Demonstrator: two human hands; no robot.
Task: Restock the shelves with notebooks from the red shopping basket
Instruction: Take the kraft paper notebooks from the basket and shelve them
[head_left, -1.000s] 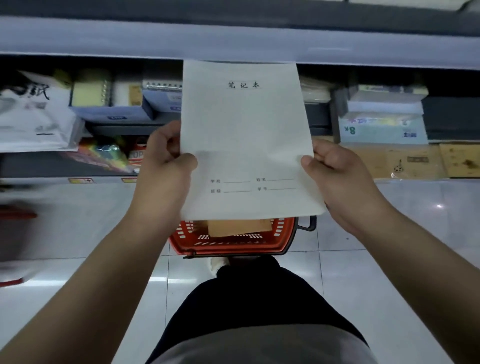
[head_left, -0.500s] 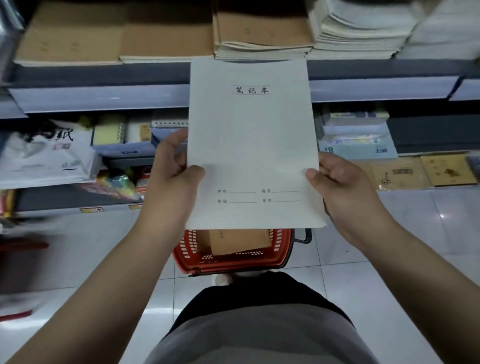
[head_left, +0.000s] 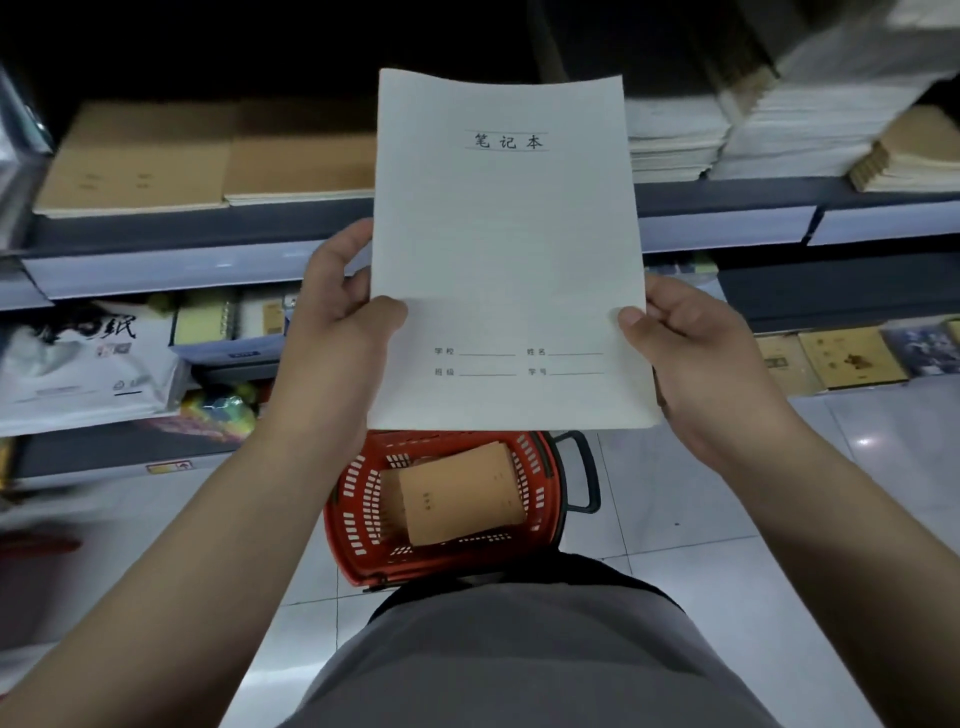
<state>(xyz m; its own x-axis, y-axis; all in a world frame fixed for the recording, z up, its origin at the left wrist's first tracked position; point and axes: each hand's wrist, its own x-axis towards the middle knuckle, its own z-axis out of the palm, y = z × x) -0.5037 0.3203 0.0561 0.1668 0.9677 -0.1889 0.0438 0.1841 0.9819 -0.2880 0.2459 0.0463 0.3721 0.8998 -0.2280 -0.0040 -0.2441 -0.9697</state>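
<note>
Shelf (head_left: 197, 228) ahead carries brown and white notebook stacks. Left hand (head_left: 332, 317) and right hand (head_left: 696, 353) each pinch a side edge of white notebook (head_left: 506, 260), upright before it (thumbs on cover). Red basket (head_left: 441, 558) on floor below holds a brown notebook (head_left: 462, 493).

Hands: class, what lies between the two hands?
The white notebook spans the gap between left hand and right hand, each gripping one edge, seen in the head view.

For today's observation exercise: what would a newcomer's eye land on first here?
First, the pale notebook held upright at centre, the left hand and right hand gripping its lower edges. Below it, the red shopping basket on the floor holds brown notebooks.
</note>
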